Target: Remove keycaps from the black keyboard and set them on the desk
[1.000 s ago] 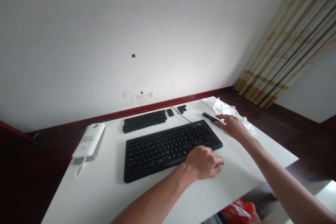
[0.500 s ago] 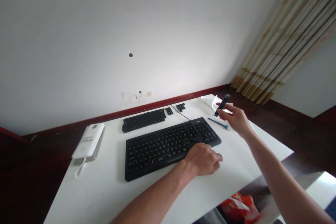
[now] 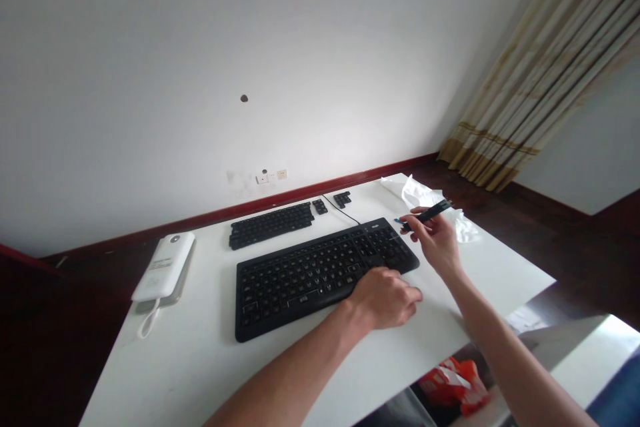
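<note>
A black keyboard [image 3: 305, 280] lies on the white table, its keycaps off and the key sockets showing. My left hand [image 3: 385, 297] rests over its front edge at the right, with curled fingers; whatever may be inside them is hidden. My right hand [image 3: 436, 240] pinches a slim black tool [image 3: 433, 211] above the table, just right of the keyboard's far right corner. Behind the keyboard lie a large block of black keycaps [image 3: 273, 225] and two smaller keycap groups, one [image 3: 320, 207] left of the cable and another [image 3: 343, 199] right of it. A small blue tip [image 3: 399, 220] shows beside my right fingers.
Crumpled white tissue [image 3: 415, 192] lies at the table's far right, partly behind my right hand. On the left sits a white power bank [image 3: 164, 267] with a strap, on top of a flat grey object. A red bag [image 3: 455, 383] is below the table's front edge.
My right hand has moved slightly down and left, and the black tool has tilted from steep to nearly level. The blue tool is now mostly hidden behind that hand. My left hand stays put.
</note>
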`<action>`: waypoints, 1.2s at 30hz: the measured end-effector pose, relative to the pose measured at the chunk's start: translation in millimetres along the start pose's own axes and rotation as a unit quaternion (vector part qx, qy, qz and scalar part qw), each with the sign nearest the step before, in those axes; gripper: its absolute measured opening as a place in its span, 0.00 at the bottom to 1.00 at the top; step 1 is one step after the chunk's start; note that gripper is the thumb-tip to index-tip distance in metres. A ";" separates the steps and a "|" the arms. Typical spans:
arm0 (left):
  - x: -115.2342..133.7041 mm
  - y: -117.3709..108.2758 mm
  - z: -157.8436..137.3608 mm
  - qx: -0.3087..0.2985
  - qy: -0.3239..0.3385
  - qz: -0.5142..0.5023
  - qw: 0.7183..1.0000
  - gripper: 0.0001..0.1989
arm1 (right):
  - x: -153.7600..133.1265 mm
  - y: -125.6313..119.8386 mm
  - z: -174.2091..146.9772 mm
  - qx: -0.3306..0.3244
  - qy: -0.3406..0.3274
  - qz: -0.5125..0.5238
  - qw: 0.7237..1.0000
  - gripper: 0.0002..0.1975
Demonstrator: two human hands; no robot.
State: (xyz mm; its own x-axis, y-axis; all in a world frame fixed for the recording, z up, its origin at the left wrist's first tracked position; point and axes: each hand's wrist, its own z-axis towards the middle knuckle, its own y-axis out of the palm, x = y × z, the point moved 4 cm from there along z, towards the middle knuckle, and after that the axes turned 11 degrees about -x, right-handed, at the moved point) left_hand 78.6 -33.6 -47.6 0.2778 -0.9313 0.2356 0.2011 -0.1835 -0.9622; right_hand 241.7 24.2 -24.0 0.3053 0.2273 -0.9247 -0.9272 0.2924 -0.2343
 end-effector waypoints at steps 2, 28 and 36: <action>1.6 -1.5 -0.6 0.003 -0.002 0.006 1.000 0.06 | -4.2 1.3 0.0 0.006 0.014 -0.036 0.999 0.27; -33.2 -14.4 -3.7 0.113 -0.314 -0.107 0.937 0.28 | 9.2 3.3 -10.4 0.038 0.083 -0.089 0.992 0.23; -28.3 -16.9 -5.5 0.104 -0.302 -0.081 0.944 0.24 | 13.9 5.0 -7.9 -0.015 0.104 -0.102 0.989 0.24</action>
State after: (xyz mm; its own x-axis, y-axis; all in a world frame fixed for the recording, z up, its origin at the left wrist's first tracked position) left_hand 62.2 -5.9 -38.8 0.7007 -0.5349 0.4721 0.4491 -0.1835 -0.8744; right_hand 239.7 21.5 -40.4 0.4383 -0.0296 -0.8983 -0.8578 0.2847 -0.4279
